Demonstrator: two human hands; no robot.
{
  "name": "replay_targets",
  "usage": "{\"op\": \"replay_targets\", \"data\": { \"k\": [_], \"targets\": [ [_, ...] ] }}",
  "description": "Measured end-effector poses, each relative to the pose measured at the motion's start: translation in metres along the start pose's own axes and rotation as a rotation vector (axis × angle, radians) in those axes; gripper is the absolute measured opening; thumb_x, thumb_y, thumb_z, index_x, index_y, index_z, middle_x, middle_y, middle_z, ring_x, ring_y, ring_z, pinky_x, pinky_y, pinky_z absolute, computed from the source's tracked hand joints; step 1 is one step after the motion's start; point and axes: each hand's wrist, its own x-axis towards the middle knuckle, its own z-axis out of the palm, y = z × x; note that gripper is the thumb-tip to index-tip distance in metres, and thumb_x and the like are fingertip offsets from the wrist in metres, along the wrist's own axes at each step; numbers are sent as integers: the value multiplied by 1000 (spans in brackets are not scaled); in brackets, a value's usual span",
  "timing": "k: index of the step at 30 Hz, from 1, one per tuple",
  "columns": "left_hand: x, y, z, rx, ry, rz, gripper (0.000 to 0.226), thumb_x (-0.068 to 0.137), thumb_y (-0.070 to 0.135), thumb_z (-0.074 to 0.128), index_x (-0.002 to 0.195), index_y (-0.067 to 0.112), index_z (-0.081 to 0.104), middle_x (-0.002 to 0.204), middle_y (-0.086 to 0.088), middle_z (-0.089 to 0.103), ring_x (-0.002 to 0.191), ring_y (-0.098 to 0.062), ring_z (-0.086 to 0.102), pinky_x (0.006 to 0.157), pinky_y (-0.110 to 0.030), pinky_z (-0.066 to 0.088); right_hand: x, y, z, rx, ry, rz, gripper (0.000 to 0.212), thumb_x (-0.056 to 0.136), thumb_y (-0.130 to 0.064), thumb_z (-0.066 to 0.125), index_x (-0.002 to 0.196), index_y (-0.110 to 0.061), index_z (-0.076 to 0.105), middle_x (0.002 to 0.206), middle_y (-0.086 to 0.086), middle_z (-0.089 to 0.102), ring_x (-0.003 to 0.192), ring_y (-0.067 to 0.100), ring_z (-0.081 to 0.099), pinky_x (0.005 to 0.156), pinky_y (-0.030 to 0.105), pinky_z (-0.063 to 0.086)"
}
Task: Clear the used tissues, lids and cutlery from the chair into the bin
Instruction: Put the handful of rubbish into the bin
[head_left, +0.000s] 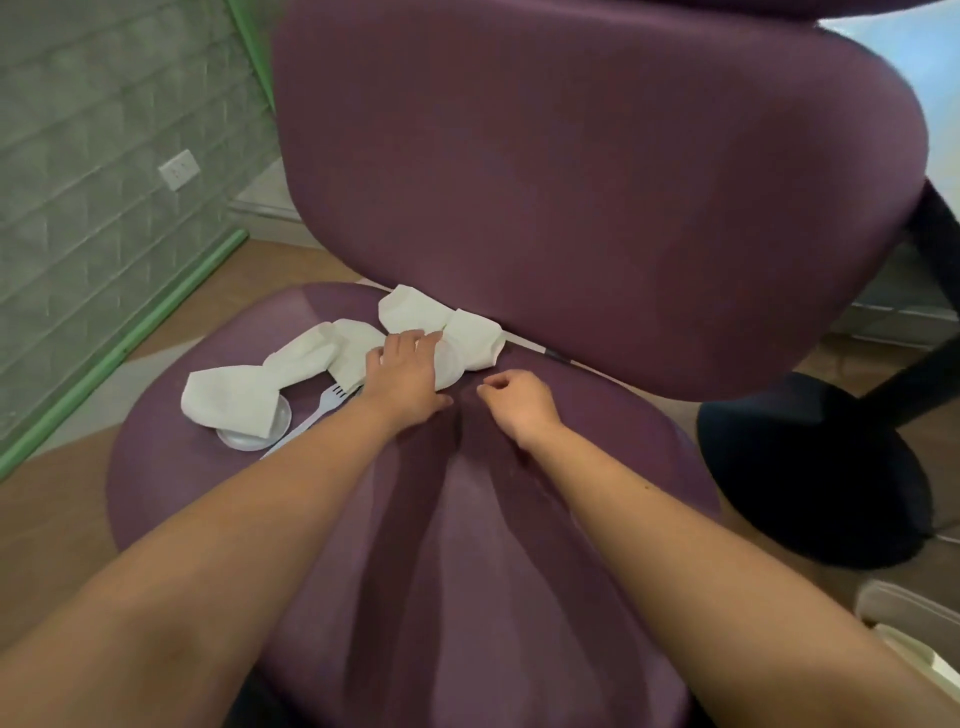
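White crumpled tissues lie on the purple chair seat (493, 519): one (436, 317) against the backrest, another (244, 395) at the left draped over a round white lid (254, 434). A white plastic fork (317, 413) lies beside that lid, partly under my left forearm. My left hand (405, 379) rests palm down on the far tissue and a second white lid (451, 371), fingers curling onto the tissue. My right hand (519, 405) hovers just to the right, fingers loosely curled, holding nothing. No bin shows.
The purple backrest (597, 182) rises right behind the tissues. A black round chair base (810, 478) stands at the right on the wooden floor. A grey tiled wall with a socket (179, 169) and a green strip is at the left.
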Motion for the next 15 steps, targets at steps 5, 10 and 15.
{"op": "replay_targets", "data": {
  "k": [5, 10, 15],
  "targets": [
    [19, -12, 7, 130, -33, 63, 98, 82, 57, 62, 154, 19, 9, 157, -4, 23, 145, -21, 18, 116, -44, 4, 21, -6, 18, -14, -41, 89, 33, 91, -43, 49, 104, -24, 73, 114, 2, 68, 120, 31, 54, 102, 42, 43],
    [23, -14, 14, 86, 134, 93, 88, 75, 61, 62, 148, 23, 29, 138, 0, 44, 132, -18, 35, 114, -43, 4, 29, -12, 23, -1, -64, 174, 40, 96, -49, 40, 121, -31, 65, 133, 2, 56, 130, 31, 40, 106, 43, 25],
    [14, -7, 16, -16, 206, 87, 91, 64, 67, 68, 141, 28, 38, 129, 1, 45, 125, -20, 38, 104, -37, 10, 24, -8, 28, 296, -54, 120, 29, 63, -62, 54, 63, -36, 65, 82, -5, 65, 93, 25, 54, 102, 52, 36]
  ]
}}
